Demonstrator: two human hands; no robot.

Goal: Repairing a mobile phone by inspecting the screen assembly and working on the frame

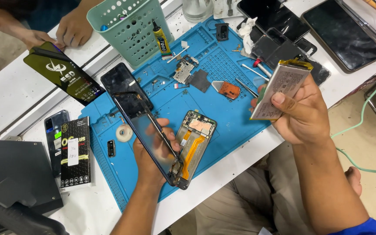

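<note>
Fingers of your left hand [153,150] are wrapped around the opened phone [177,146] on the blue mat [223,109]; your right hand [299,115] pinches a flat silver battery [283,87], held up above the mat's edge.

Your white table and the floor

You sit at a white table [18,93] with a blue mat [227,117] on top. Under you is a pale, sandy floor [370,130]. A green cord [364,109] trails across it. Light is bright and even.
</note>
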